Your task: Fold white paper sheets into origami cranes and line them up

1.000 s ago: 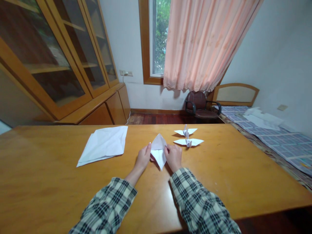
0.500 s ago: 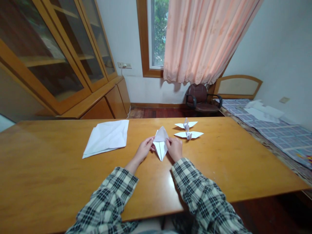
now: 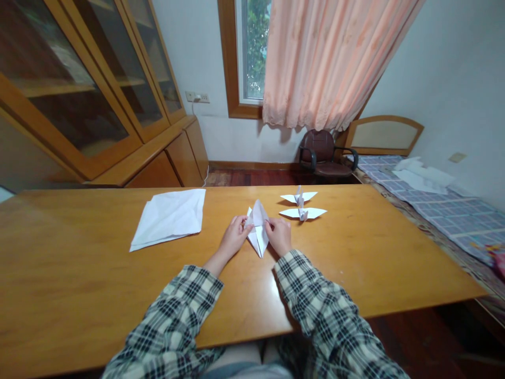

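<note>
A partly folded white paper (image 3: 258,239), diamond-shaped with a pale greyish upper flap, is held just over the table between both hands. My left hand (image 3: 235,233) pinches its left edge, thumb on top. At its right edge my right hand (image 3: 278,235) grips the flap with curled fingers. Two finished paper cranes stand to the right of my right hand: a nearer crane (image 3: 303,212) and a farther crane (image 3: 299,197), wings spread. The undersides of the folded paper and some fingertips are hidden.
A stack of white paper sheets (image 3: 169,218) lies left on the wooden table (image 3: 79,273). Beyond the table are a glass-door cabinet (image 3: 98,89), a brown armchair (image 3: 325,155) and a bed (image 3: 426,205) with papers on it.
The view has shifted slightly. My left thumb has moved onto the paper's front, and the upper flap looks narrower, drawn in at the sides. Both hands keep hold of the paper.
</note>
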`<action>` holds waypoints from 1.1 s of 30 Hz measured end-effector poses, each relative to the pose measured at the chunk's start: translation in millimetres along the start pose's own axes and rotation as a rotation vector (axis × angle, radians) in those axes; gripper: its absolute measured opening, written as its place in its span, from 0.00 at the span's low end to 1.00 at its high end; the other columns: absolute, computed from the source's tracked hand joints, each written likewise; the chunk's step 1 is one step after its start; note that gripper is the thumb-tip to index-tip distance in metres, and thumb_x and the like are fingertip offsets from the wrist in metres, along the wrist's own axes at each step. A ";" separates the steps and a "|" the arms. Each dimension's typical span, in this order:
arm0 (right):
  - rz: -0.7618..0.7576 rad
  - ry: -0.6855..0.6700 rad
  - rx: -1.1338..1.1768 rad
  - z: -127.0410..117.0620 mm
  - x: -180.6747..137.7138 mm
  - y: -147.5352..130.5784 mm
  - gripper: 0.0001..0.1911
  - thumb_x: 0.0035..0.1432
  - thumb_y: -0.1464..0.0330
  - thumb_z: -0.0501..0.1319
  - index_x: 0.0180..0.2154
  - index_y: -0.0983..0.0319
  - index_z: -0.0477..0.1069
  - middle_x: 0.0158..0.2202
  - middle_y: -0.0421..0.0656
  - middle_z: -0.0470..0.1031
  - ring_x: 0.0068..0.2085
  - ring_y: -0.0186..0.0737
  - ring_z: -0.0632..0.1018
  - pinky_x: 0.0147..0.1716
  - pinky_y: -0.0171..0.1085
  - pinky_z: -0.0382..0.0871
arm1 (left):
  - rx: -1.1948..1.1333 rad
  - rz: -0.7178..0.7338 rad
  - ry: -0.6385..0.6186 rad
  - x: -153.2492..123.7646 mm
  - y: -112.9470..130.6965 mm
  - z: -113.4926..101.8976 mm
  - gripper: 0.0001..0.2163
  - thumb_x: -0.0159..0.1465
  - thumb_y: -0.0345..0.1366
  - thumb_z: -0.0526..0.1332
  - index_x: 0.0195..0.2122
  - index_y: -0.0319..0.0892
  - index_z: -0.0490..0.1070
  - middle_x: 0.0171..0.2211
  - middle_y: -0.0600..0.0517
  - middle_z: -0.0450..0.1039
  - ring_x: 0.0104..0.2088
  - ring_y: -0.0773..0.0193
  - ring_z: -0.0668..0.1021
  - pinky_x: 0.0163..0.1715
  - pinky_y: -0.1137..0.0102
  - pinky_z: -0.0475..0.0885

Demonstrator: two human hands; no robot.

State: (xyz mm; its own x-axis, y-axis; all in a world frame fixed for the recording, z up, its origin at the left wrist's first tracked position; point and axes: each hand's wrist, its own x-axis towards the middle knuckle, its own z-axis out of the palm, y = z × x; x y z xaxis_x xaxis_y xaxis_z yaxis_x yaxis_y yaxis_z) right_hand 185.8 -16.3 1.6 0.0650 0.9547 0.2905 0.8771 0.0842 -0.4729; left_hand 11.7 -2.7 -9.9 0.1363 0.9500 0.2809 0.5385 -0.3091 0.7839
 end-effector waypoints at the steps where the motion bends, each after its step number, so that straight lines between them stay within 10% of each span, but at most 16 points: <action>1: -0.003 -0.003 0.009 -0.2 -0.2 -0.4 0.15 0.65 0.66 0.55 0.28 0.60 0.76 0.28 0.42 0.76 0.34 0.38 0.70 0.36 0.37 0.49 | -0.007 -0.008 0.006 0.2 -1.1 0.7 0.12 0.62 0.41 0.60 0.42 0.40 0.69 0.34 0.53 0.66 0.27 0.67 0.68 0.33 0.71 0.67; 21: -0.066 0.009 0.196 6.3 0.2 7.9 0.27 0.70 0.59 0.44 0.29 0.61 0.74 0.28 0.44 0.77 0.32 0.39 0.73 0.35 0.37 0.55 | 0.006 0.001 -0.002 3.4 -10.8 0.8 0.05 0.60 0.35 0.60 0.34 0.40 0.72 0.29 0.54 0.64 0.30 0.64 0.69 0.33 0.71 0.65; 28: 0.024 0.100 0.526 14.3 4.8 24.0 0.23 0.68 0.59 0.44 0.49 0.61 0.73 0.50 0.48 0.77 0.51 0.43 0.75 0.50 0.39 0.64 | 0.010 0.037 0.025 3.6 -12.4 2.1 0.02 0.61 0.32 0.59 0.33 0.41 0.71 0.30 0.53 0.63 0.31 0.64 0.69 0.34 0.70 0.66; 33: 0.019 0.040 0.460 11.7 10.5 36.6 0.18 0.65 0.62 0.51 0.46 0.61 0.76 0.39 0.46 0.80 0.44 0.44 0.77 0.48 0.41 0.66 | 0.008 0.049 0.009 4.1 -14.1 3.8 0.03 0.63 0.31 0.58 0.33 0.41 0.70 0.31 0.53 0.64 0.34 0.63 0.70 0.36 0.70 0.67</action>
State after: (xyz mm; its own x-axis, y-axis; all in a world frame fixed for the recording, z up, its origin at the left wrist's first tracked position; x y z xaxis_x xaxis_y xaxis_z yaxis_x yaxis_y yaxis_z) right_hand 213.0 0.1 -22.4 0.1050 0.9462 0.3059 0.5737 0.1936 -0.7959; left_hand 7.8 5.6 -21.9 0.1551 0.9331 0.3244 0.5380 -0.3552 0.7645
